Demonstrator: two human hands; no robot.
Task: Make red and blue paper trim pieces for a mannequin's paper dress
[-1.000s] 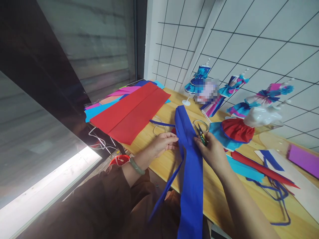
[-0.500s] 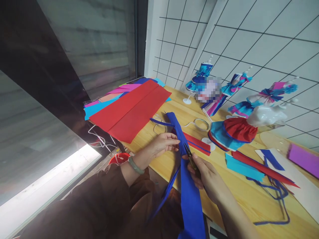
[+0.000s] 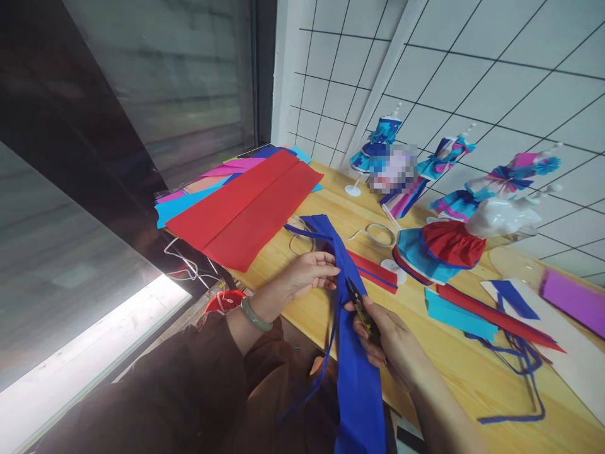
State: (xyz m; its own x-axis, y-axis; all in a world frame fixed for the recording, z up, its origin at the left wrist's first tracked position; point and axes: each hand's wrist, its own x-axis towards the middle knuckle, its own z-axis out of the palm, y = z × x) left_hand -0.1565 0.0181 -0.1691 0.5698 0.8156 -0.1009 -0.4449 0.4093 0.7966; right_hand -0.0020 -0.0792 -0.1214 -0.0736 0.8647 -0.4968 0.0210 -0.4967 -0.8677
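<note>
A long strip of blue crepe-like paper [image 3: 357, 372] runs from the table down over my lap. My left hand [image 3: 312, 274], a pale green bangle on its wrist, pinches the strip's left edge with closed fingers. My right hand [image 3: 392, 334] is closed round small black thread snips [image 3: 359, 309], whose tips point up and lie over the strip just right of my left fingertips. A narrow blue ribbon-like strip [image 3: 325, 366] hangs beside the wide one, below my left hand.
Large red sheets [image 3: 246, 211] top a stack of coloured sheets at the left of the wooden table [image 3: 454, 391]. Behind stand small dress forms in paper dresses, one with a red skirt [image 3: 451, 243]. A tape roll [image 3: 379, 234], red strips [image 3: 373, 271] and blue scraps [image 3: 529, 372] lie about.
The far end of the blue strip has spread to the left, and its lower part has shifted slightly left. The thin strip now hangs closer to it. Both hands keep their holds.
</note>
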